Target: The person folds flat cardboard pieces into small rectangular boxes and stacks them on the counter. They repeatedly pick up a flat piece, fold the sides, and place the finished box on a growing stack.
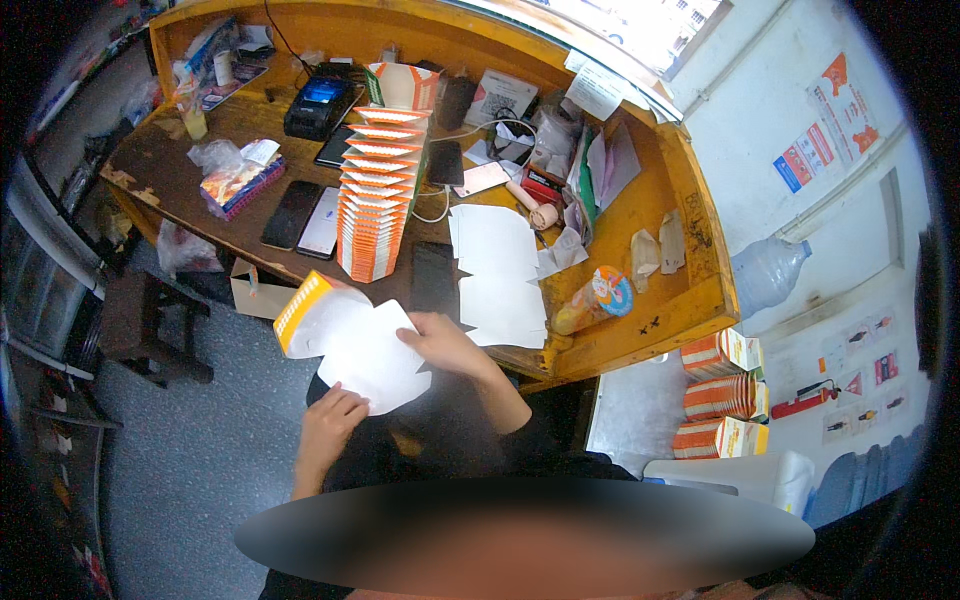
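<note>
We hold a carton blank (375,355) in front of us, just off the near edge of the surface (165,165); its plain white inside faces up, and its yellow-orange end panel stands raised at the left. Our right hand (445,342) has its grip closed on the blank's upper right edge, thumb over the white face. Our left hand (333,417) touches the lower edge with bent fingers; we cannot tell whether that grip is closed, since its underside is hidden. Beyond the blank, a tall stack of nested orange-and-white cartons (372,238) stands between 2 phones (291,215) on its left and flat white blanks (503,310) on its right. A cup (590,305) lies tilted further right.
</note>
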`<state>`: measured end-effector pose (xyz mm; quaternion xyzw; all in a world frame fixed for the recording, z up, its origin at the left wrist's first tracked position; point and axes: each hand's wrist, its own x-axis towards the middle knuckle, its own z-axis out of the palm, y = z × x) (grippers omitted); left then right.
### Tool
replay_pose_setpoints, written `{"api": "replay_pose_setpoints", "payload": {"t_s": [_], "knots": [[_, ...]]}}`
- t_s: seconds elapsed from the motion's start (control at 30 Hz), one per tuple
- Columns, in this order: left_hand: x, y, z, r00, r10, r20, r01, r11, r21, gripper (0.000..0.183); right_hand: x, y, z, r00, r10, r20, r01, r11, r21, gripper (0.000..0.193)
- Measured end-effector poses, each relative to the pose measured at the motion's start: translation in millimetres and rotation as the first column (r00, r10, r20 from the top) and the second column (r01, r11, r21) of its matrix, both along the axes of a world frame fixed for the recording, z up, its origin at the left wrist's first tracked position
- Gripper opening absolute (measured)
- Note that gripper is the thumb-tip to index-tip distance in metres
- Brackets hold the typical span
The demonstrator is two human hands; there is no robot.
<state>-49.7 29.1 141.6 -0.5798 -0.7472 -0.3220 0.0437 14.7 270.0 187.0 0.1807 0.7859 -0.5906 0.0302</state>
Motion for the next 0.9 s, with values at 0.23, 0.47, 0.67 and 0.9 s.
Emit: {"api": "replay_pose_setpoints", "payload": {"t_s": [0.23,0.47,0.67,0.9], "knots": [[15,6,-9,0.962,0.147,0.232,-0.089,0.965,-0.245,0.031,-4,-38,-39,0.982,-0.106,0.155,0.102,0.994,0.035,0.028],[33,38,-42,0.793,0.255,0.554,-0.276,0.96,-0.047,0.026,-1,-47,-61,0.995,-0.025,0.093,-0.014,0.917,0.398,0.024],[27,31,-55,0.676,0.292,0.676,-0.392,0.92,-0.006,0.022,2,-46,-62,1.0,-0.028,0.011,0.021,0.921,0.389,0.02],[21,32,-68,-0.012,0.097,0.995,-0.57,0.817,-0.087,0.02,4,-62,-69,0.983,-0.11,-0.149,0.162,0.903,0.399,0.01]]}}
